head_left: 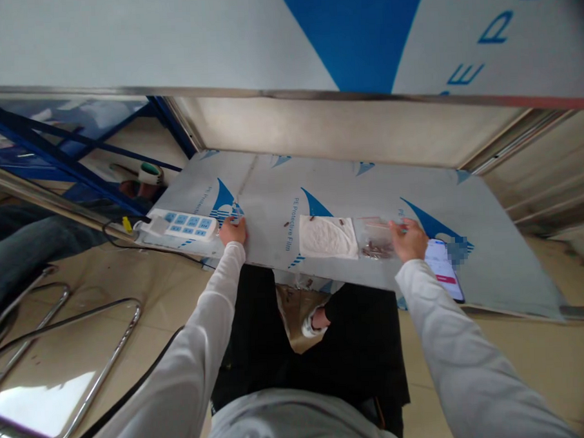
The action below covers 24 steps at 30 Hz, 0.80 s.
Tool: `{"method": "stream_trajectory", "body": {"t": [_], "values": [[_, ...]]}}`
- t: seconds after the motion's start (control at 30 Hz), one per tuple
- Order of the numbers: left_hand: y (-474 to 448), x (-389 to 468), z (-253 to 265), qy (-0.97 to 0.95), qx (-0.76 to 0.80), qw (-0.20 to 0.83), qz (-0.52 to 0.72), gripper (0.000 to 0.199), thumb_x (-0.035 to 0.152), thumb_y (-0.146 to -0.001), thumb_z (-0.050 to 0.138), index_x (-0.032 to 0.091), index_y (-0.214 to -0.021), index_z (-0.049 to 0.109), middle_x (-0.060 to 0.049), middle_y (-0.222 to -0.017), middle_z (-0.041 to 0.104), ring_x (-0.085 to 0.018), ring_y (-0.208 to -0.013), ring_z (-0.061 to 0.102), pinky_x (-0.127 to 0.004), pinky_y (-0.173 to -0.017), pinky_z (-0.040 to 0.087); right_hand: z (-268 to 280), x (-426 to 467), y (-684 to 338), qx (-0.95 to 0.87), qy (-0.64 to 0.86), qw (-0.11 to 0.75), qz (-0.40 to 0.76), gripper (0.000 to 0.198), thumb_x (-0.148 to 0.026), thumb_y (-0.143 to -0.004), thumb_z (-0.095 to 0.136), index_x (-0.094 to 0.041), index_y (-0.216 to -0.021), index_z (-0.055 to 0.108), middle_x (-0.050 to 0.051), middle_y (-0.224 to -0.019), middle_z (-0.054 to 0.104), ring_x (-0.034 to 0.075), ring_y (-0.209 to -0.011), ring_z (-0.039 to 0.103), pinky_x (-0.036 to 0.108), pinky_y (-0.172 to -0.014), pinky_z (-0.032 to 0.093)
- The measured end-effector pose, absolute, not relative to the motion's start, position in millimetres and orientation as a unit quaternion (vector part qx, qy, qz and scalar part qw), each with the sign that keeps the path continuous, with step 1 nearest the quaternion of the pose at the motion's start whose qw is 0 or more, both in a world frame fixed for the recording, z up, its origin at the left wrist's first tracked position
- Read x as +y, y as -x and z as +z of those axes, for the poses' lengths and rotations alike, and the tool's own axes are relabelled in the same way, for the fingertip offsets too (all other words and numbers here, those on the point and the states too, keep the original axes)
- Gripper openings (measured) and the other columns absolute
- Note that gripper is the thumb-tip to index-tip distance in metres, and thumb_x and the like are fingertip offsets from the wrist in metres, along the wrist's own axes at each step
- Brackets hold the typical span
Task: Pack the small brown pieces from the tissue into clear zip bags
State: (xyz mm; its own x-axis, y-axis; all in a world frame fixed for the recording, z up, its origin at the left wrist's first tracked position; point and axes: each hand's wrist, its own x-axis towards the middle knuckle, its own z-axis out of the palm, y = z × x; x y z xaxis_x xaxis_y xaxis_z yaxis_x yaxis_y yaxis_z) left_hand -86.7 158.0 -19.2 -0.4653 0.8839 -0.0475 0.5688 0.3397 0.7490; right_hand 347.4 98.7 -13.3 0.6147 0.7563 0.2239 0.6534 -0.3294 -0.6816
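Observation:
My left hand (233, 231) rests on the film-covered metal table (266, 194), just right of a white power strip (190, 225) with blue sockets. Its fingers are bent and a little apart, with nothing visible in them. At the right edge of a clear plastic bag (374, 231), my right hand (410, 239) has its fingers spread. Small dark brown pieces gather at the lower part of this bag. Left of it lies a white cloth or pouch (327, 237) with a few small brown pieces at its upper edge. Another small piece (286, 224) sits farther left.
A lit phone (442, 270) lies right of my right hand. A black cable (143, 246) runs from the power strip along the front edge. Overhead, a film-covered shelf (192, 42) spans the view. Another person's leg (36, 233) and a metal chair frame (127, 329) are at left.

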Motion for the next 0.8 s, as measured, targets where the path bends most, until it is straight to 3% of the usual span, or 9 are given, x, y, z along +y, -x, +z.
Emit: {"method": "stream_trajectory", "body": {"t": [0.1,0.2,0.3,0.4,0.57,0.67,0.7,0.8], "values": [[84.7,160.7,-17.3,-0.475,0.796,0.195,0.319,0.031,0.032,-0.090,0.056,0.014,-0.115,0.058,-0.010,-0.115,0.061,-0.022,-0.099,0.061,-0.042,-0.084,0.052,-5.8,89.6,-334.4,-0.464,0.803,0.373,-0.014,0.049,-0.043,-0.078,0.057,-0.006,-0.111,0.060,0.025,-0.113,0.061,0.038,-0.115,0.049,0.057,-0.099,0.034],[75.7,147.2,-5.5,-0.527,0.769,0.157,0.326,0.022,0.028,-0.089,0.054,0.013,-0.099,0.067,-0.010,-0.093,0.068,-0.021,-0.086,0.064,-0.036,-0.079,0.050,14.6,72.7,-300.6,-0.548,0.738,0.392,-0.042,0.039,-0.038,-0.082,0.053,-0.011,-0.109,0.062,0.019,-0.109,0.063,0.032,-0.107,0.054,0.051,-0.095,0.040],[60.0,117.7,10.3,-0.607,0.704,0.140,0.341,0.021,0.030,-0.088,0.054,0.018,-0.098,0.069,-0.007,-0.092,0.068,-0.015,-0.072,0.063,-0.028,-0.072,0.048,46.3,59.0,-246.4,-0.639,0.632,0.435,0.057,0.026,-0.033,-0.088,0.049,-0.018,-0.101,0.065,0.011,-0.100,0.068,0.023,-0.091,0.062,0.038,-0.082,0.049],[40.5,82.3,22.6,-0.689,0.620,0.148,0.344,0.022,0.035,-0.089,0.054,0.021,-0.094,0.070,-0.005,-0.094,0.067,-0.012,-0.068,0.063,-0.022,-0.064,0.048,76.7,57.9,-191.9,-0.686,0.556,0.440,0.161,0.026,-0.031,-0.089,0.052,-0.019,-0.108,0.065,0.008,-0.105,0.069,0.018,-0.087,0.064,0.030,-0.075,0.050],[19.9,36.4,35.9,-0.790,0.483,0.104,0.364,0.020,0.028,-0.093,0.050,0.022,-0.097,0.068,-0.005,-0.091,0.066,-0.013,-0.079,0.064,-0.023,-0.073,0.050,90.2,65.4,-159.6,-0.739,0.544,0.256,0.305,0.014,-0.021,-0.078,0.065,-0.018,-0.088,0.074,0.006,-0.084,0.075,0.018,-0.073,0.068,0.027,-0.069,0.050],[17.1,18.6,44.3,-0.805,0.452,0.126,0.364,0.016,0.028,-0.090,0.054,0.021,-0.099,0.064,-0.007,-0.097,0.063,-0.017,-0.090,0.064,-0.028,-0.081,0.051,82.7,57.3,-166.9,-0.730,0.556,0.210,0.337,0.012,-0.021,-0.078,0.063,-0.019,-0.074,0.075,0.004,-0.070,0.074,0.018,-0.070,0.068,0.024,-0.063,0.046],[15.9,14.2,46.5,-0.803,0.452,0.129,0.366,0.022,0.033,-0.086,0.059,0.020,-0.104,0.062,-0.009,-0.103,0.062,-0.021,-0.097,0.062,-0.033,-0.086,0.051,80.4,52.1,-168.9,-0.724,0.562,0.209,0.341,0.016,-0.024,-0.079,0.062,-0.018,-0.071,0.074,0.004,-0.066,0.073,0.017,-0.068,0.067,0.023,-0.060,0.045],[8.1,7.0,47.4,-0.786,0.476,0.134,0.370,0.082,0.049,-0.064,0.077,0.015,-0.129,0.042,-0.019,-0.127,0.053,-0.033,-0.119,0.052,-0.048,-0.098,0.044,77.0,33.8,-167.3,-0.712,0.565,0.221,0.353,0.028,-0.029,-0.082,0.059,-0.016,-0.060,0.070,0.002,-0.054,0.066,0.014,-0.058,0.062,0.022,-0.052,0.038]]}}
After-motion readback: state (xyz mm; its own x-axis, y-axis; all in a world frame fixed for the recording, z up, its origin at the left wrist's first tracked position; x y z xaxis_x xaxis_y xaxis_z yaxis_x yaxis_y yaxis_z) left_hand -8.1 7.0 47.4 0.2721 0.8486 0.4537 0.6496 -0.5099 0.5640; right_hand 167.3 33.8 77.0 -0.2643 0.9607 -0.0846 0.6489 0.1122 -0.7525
